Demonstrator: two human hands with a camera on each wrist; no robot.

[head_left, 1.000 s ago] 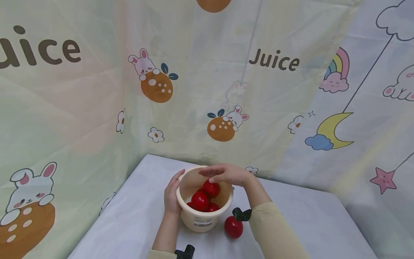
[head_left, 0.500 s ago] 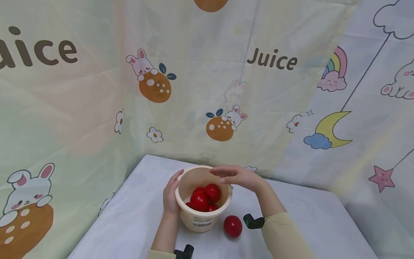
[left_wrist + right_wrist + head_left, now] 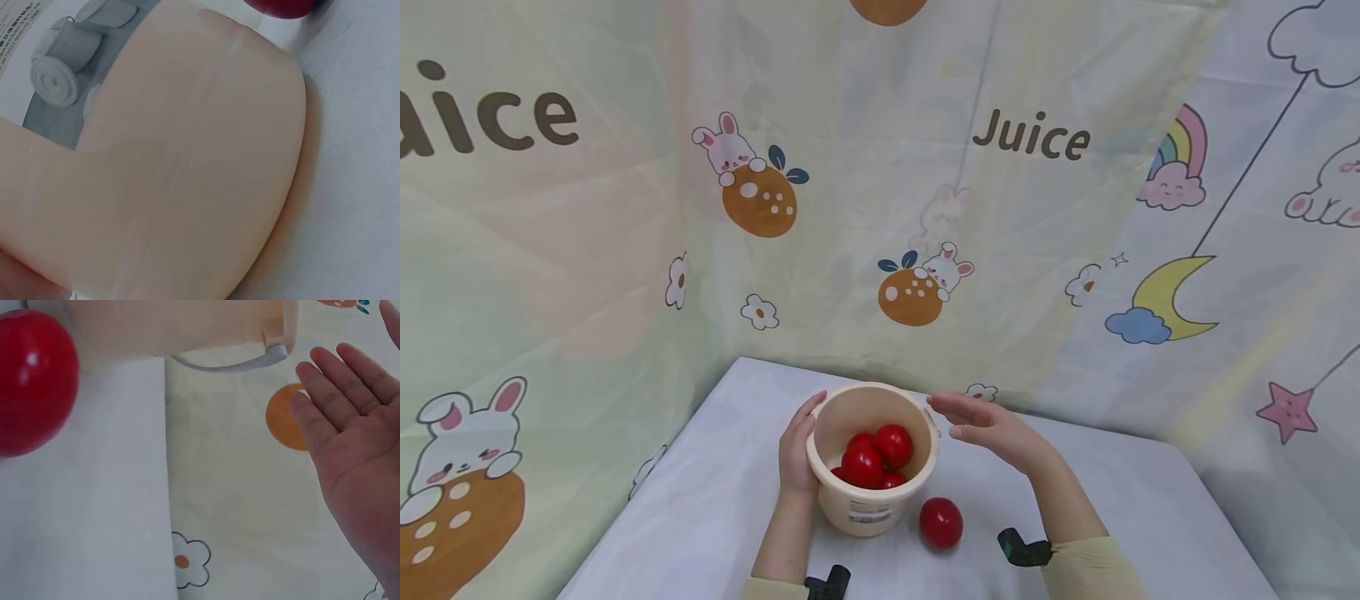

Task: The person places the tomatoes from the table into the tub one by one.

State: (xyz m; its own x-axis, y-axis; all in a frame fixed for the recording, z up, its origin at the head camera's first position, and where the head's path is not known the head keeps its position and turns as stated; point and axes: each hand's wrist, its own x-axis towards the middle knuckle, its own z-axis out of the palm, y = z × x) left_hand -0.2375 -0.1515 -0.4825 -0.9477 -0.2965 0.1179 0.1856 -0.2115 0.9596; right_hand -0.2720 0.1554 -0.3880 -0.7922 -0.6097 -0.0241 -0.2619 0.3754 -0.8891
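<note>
A cream plastic bucket (image 3: 874, 502) stands on the table with several glossy red round balls (image 3: 862, 465), perhaps fruit, inside it. My left hand (image 3: 797, 454) rests against the bucket's left side, its fingertips up by the rim. In the left wrist view the bucket wall (image 3: 187, 156) fills most of the picture, with part of a finger (image 3: 28, 278) at the lower left. My right hand (image 3: 992, 429) is in the air just right of the rim, its fingers extended and holding nothing. One more red ball (image 3: 941, 523) lies on the table at the bucket's front right.
A white cloth covers the table (image 3: 1097, 500). Behind it and to both sides hang curtains (image 3: 835, 208) printed with rabbits, fruit and flowers. A pale handle (image 3: 237, 364) hangs from the bucket's side. On its front is a printed label (image 3: 869, 513).
My right hand has moved from above the bucket's opening out to the right, past the rim. A ball near that hand has settled lower among the others. My left hand stays put.
</note>
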